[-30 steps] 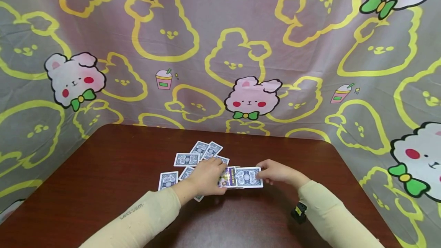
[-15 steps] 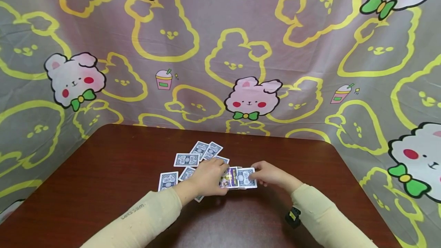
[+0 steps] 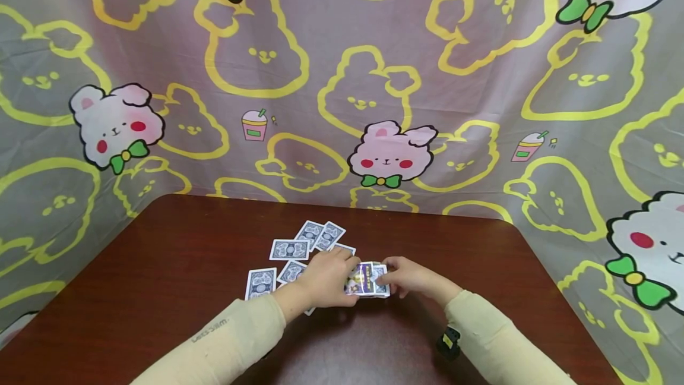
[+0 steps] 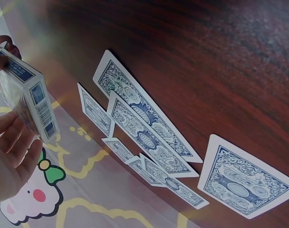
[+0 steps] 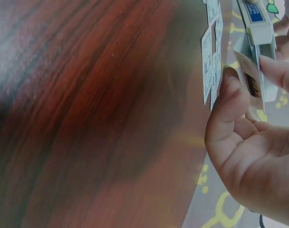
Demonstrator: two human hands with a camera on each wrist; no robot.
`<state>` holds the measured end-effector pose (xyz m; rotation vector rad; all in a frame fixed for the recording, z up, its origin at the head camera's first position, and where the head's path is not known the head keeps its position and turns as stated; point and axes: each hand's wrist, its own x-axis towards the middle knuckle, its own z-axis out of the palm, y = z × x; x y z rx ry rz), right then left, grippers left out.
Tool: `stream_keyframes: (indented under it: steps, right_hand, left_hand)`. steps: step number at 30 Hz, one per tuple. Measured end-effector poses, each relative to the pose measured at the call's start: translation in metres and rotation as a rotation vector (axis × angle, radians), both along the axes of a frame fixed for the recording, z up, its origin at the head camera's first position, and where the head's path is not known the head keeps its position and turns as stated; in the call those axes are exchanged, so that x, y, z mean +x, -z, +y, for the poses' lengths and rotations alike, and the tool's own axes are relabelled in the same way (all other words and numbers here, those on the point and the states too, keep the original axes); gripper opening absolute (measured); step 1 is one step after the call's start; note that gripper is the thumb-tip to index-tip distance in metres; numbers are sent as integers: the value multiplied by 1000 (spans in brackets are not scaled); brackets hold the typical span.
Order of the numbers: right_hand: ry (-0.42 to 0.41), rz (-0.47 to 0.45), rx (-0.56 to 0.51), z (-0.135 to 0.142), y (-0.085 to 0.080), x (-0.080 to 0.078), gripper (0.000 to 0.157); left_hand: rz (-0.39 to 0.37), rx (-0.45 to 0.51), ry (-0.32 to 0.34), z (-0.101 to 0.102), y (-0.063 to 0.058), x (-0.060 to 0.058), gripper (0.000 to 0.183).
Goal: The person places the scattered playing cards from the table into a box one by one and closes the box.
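Note:
A card box with a purple and yellow picture is gripped by my left hand just above the table, its side with a barcode facing the left wrist camera. From the box's right end sticks out part of a blue-backed playing card. My right hand pinches that end between thumb and fingers. In the right wrist view, an open flap of the box stands out near the right fingertips. What lies inside the box is hidden.
Several blue-backed playing cards lie face down left of and behind the box, such as one card at the far left and another card nearer the middle. Some overlap. A brown wooden table meets a cartoon-printed curtain at its back edge.
My right hand has moved left, and the playing card has slid further into the box, so less of it shows. My left hand has stayed nearly in place on the box.

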<state>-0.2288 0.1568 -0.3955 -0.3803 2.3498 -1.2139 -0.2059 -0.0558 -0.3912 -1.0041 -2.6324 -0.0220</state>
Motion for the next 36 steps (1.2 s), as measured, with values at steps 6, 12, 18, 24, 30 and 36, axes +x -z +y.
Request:
stream_keyframes:
  steps: [6, 12, 18, 24, 30, 36]
  right_hand:
    - [-24, -20, -40, -3, 1, 1, 31]
    - [-20, -75, -72, 1, -1, -1, 29]
    - [-7, -101, -110, 3, 1, -3, 27]
    - [-3, -96, -111, 3, 2, -3, 29]
    - [2, -96, -124, 4, 1, -2, 29]
    - [20, -100, -138, 8, 1, -1, 34]
  left_hand:
    - [-8, 1, -4, 0, 0, 0, 61]
    - [-9, -11, -20, -1, -1, -1, 61]
    - [-6, -10, -15, -2, -1, -1, 61]
    - [-3, -3, -17, -2, 0, -1, 61]
    - [-31, 13, -19, -1, 0, -2, 62]
    - [-111, 74, -14, -1, 0, -3, 54]
